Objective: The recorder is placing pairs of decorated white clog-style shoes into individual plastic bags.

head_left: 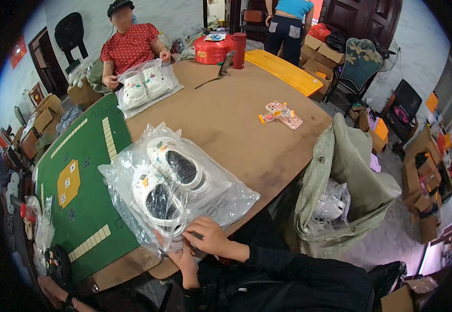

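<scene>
A pair of white clogs (144, 175) with small colourful charms lies in a clear plastic bag (231, 200) on the near part of the table. Their heels point toward me. My left hand (183, 259) grips the bag's near end beneath the heel straps, its fingers partly hidden by the plastic. Just above it, my right hand (209, 236) has its fingers curled over the bag's edge beside a heel. Across the table, a person in a red dotted top (131, 49) holds another clear bag with white clogs (145, 86).
The brown table (221, 125) carries a green mahjong-patterned mat (88, 177), a pink-cased phone (291, 121), a red roll of strapping (213, 50) and a red cup (238, 51). Right of me, an open woven sack (361, 182) holds bagged clogs (332, 204). Another person (287, 26) stands at the back.
</scene>
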`<move>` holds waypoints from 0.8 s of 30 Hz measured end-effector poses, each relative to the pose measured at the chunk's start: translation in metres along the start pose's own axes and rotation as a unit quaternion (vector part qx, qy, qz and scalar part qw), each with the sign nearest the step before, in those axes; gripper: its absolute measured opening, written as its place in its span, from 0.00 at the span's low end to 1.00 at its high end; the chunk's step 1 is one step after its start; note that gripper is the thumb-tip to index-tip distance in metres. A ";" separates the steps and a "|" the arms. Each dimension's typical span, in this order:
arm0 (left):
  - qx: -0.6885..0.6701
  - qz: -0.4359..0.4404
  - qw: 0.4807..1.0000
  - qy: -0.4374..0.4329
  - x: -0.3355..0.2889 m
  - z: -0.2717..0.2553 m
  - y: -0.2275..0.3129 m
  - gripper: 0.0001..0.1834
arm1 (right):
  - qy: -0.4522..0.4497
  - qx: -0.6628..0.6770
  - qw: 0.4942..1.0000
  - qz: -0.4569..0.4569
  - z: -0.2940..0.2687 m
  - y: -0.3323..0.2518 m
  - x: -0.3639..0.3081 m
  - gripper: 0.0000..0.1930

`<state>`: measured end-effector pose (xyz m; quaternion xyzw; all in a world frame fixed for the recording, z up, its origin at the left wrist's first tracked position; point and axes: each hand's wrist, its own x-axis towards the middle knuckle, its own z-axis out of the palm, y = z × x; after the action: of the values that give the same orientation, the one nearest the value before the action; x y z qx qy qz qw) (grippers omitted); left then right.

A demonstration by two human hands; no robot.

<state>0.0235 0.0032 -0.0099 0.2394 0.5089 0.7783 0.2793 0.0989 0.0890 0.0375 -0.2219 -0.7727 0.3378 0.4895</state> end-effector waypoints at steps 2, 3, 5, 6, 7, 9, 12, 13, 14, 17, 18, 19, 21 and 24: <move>0.000 0.000 1.000 -0.002 -0.001 -0.007 -0.006 0.36 | -0.026 0.010 1.000 0.014 -0.001 -0.004 0.005 0.06; 0.000 0.000 1.000 -0.005 -0.001 -0.010 -0.008 0.36 | -0.052 0.019 0.998 0.029 -0.001 -0.007 0.008 0.07; -0.002 -0.003 1.000 0.003 -0.002 -0.001 0.001 0.35 | -0.072 0.016 0.996 0.046 0.000 -0.011 0.010 0.08; -0.005 -0.005 1.000 0.012 -0.002 0.003 0.005 0.34 | -0.094 0.012 0.994 0.062 0.001 -0.011 0.010 0.09; -0.004 -0.005 1.000 0.011 -0.001 0.006 0.005 0.34 | -0.093 0.013 0.994 0.062 0.002 -0.010 0.010 0.09; -0.020 0.015 0.999 0.041 0.000 0.009 0.004 0.32 | -0.114 0.022 0.990 0.074 0.007 -0.004 0.007 0.09; -0.024 0.014 1.000 -0.004 -0.001 0.004 0.001 0.31 | -0.104 0.050 0.992 0.045 0.006 -0.001 0.002 0.09; -0.023 0.012 1.000 -0.004 -0.001 0.004 0.002 0.31 | -0.104 0.051 0.992 0.047 0.007 -0.003 0.002 0.09; -0.021 0.013 1.000 -0.004 -0.001 0.005 0.004 0.36 | -0.094 0.050 0.994 0.024 0.008 -0.007 0.003 0.10; -0.022 0.019 1.000 -0.005 0.001 0.004 0.003 0.42 | -0.133 0.052 0.989 0.024 0.015 -0.006 0.000 0.16; -0.008 0.001 1.000 0.006 0.000 0.002 0.002 0.39 | -0.156 0.034 0.987 0.025 0.016 -0.004 -0.001 0.17; 0.007 -0.016 1.000 0.018 0.000 0.000 0.001 0.37 | -0.180 0.018 0.983 0.026 0.018 -0.003 0.000 0.18; 0.033 0.000 0.999 0.016 -0.002 -0.007 -0.005 0.32 | -0.195 -0.015 0.981 0.011 0.024 -0.003 0.003 0.20; 0.076 0.013 0.997 0.030 -0.005 0.000 -0.002 0.28 | -0.238 -0.059 0.969 0.005 0.027 -0.002 0.010 0.22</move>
<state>0.0271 0.0006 -0.0118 0.2435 0.5715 0.7477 0.2346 0.0707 0.0856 0.0373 -0.1680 -0.8844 0.3371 0.2755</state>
